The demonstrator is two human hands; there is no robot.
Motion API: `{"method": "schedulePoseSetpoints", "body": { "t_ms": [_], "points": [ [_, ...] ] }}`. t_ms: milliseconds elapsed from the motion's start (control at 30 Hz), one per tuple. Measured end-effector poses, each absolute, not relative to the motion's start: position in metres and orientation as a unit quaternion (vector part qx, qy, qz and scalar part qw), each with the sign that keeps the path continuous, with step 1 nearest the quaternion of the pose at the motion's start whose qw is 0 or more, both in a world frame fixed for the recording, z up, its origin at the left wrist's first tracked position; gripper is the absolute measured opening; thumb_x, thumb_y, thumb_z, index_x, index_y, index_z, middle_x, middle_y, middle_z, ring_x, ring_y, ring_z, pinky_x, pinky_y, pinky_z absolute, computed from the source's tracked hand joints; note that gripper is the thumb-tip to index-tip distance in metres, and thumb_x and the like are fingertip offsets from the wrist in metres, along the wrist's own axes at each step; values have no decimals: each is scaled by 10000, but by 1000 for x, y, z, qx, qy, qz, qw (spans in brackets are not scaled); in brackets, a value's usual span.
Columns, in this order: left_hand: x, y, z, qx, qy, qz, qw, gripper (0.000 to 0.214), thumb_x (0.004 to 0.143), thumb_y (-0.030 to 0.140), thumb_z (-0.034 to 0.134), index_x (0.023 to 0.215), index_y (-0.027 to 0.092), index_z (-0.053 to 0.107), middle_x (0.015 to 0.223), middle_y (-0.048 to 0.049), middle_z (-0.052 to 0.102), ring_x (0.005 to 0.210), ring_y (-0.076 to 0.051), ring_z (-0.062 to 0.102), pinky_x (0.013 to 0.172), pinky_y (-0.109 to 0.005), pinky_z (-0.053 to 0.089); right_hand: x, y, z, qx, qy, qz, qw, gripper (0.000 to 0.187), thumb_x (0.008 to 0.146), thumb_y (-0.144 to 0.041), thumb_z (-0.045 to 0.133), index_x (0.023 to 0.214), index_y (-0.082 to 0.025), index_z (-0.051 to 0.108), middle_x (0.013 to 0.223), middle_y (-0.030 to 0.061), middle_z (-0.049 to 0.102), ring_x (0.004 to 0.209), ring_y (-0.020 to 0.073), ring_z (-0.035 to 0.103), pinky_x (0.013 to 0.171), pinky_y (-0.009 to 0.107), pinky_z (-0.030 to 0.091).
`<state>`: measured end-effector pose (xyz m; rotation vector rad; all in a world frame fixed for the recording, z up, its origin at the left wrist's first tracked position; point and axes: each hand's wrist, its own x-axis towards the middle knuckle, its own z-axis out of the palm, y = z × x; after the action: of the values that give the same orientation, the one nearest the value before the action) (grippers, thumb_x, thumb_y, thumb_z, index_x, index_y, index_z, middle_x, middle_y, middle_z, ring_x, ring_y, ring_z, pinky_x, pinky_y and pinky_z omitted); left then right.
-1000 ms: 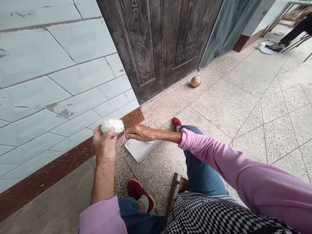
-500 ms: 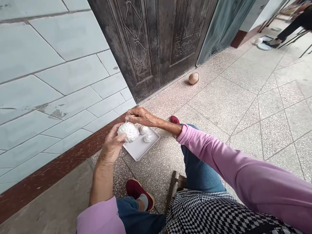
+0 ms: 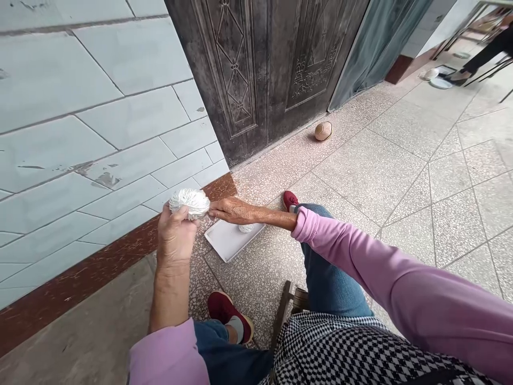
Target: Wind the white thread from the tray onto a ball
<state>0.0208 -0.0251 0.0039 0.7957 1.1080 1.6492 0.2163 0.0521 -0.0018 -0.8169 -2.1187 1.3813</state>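
Observation:
A ball of white yarn [image 3: 188, 200] rests in my left hand [image 3: 173, 235], its fingers and thumb wrapped around the lower side. The looped, ruffled face of the ball points up and away. My right hand [image 3: 233, 210] is closed in a pinch at the ball's right edge; what lies between those fingertips is too small to make out. Below my right wrist, on the floor, is a pale shallow tray [image 3: 227, 246]. A smaller white ball [image 3: 246, 228] sits on it, partly covered by my right arm.
Tiled wall [image 3: 100, 133] rises on the left, and a dark carved door [image 3: 264, 75] stands ahead. A tan ball-like object [image 3: 323, 131] lies near the door. Part of a wooden stool [image 3: 284, 307] shows beneath me. Another person's leg [image 3: 487, 51] is at the far right.
My left hand has moved left and slightly up, tilting the yarn ball. My right hand has dropped from above the ball to its right side, hiding more of the tray's contents.

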Motion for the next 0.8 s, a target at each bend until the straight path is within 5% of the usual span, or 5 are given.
{"method": "schedulePoseSetpoints", "body": {
  "t_ms": [100, 333, 800],
  "points": [
    [15, -21, -8, 320, 502, 686, 418, 740, 660, 496, 1208, 1227, 284, 781, 1261, -72, 857, 1196, -312, 831, 960, -403, 721, 215, 46, -6, -232, -814, 500, 182, 372, 1304, -160, 670, 943, -226, 605, 902, -6, 663, 873, 181, 600, 872, 323, 485],
    [2, -11, -22, 388, 627, 611, 287, 908, 515, 492, 1211, 1231, 267, 700, 1133, -67, 862, 1033, -309, 829, 866, -391, 678, 226, 58, -3, -198, -805, 514, 218, 363, 1355, -348, 662, 1023, -203, 679, 978, 19, 712, 929, 186, 639, 895, 317, 514],
    [30, -28, 5, 351, 489, 564, 566, 787, 580, 585, 1248, 1199, 211, 939, 1199, -123, 910, 1051, -320, 857, 866, -385, 754, 227, 100, -24, -232, -686, 596, 348, 399, 1267, -366, 813, 970, -207, 599, 823, -67, 532, 743, 106, 478, 688, 234, 409]
  ]
}}
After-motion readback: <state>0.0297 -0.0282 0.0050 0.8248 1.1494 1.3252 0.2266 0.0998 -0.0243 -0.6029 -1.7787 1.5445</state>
